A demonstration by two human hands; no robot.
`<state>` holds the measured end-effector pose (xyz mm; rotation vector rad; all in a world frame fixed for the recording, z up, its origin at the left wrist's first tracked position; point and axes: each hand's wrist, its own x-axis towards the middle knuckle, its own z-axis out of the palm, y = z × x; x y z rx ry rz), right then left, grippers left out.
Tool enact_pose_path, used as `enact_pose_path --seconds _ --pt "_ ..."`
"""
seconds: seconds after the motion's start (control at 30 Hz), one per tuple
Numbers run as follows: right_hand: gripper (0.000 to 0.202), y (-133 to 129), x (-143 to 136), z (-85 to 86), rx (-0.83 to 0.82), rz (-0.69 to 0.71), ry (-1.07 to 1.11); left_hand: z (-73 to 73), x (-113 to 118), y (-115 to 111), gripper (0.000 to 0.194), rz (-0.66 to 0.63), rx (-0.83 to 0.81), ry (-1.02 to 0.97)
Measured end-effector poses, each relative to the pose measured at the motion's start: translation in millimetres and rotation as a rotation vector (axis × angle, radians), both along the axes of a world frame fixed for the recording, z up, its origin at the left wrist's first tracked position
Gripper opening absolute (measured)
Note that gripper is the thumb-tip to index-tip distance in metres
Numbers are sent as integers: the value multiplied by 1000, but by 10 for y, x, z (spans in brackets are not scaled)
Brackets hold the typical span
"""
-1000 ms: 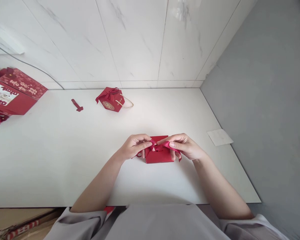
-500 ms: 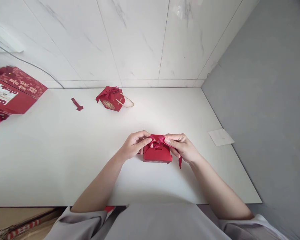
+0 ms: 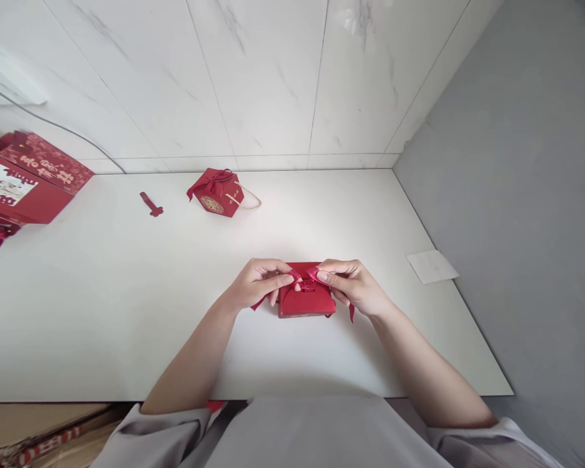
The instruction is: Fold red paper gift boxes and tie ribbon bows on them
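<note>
A small red gift box [image 3: 307, 303] lies on the white table in front of me, its curved flap showing a slot near the top. A dark pink ribbon [image 3: 312, 273] runs across the top of the box. My left hand [image 3: 263, 283] pinches one part of the ribbon between thumb and index finger, with a loose tail hanging below the fingers. On the other side, my right hand [image 3: 348, 283] pinches another part, and a second tail dangles beneath it. The ribbon's middle sits over the slot; whether it is knotted I cannot tell.
Toward the back stands a finished-looking red box [image 3: 217, 193] with a bow and gold cord handle. A flat red paper piece [image 3: 151, 204] lies left of it. Larger red boxes [image 3: 34, 175] fill the left corner. A white paper [image 3: 432, 267] rests at the right edge.
My left hand has shifted slightly left, and a ribbon tail now shows beneath it. The ribbon parts sit a little farther apart, uncovering more of the box top.
</note>
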<state>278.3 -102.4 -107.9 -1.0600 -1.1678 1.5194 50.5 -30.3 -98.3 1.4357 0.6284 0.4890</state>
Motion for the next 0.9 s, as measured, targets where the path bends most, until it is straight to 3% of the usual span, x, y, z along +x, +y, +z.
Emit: enact_pose_path --seconds 0.17,0.47,0.67,0.9 --pt "21 3 -5 -2 -6 19 -4 2 -77 25 34 -122 -109 -88" --pt "19 42 -32 -38 47 -58 -3 33 87 0 23 198 73 80" --pt "21 113 -67 53 48 -94 -59 57 102 24 28 194 105 114" --pt "40 133 -100 85 1 -157 -44 79 118 52 21 219 237 227"
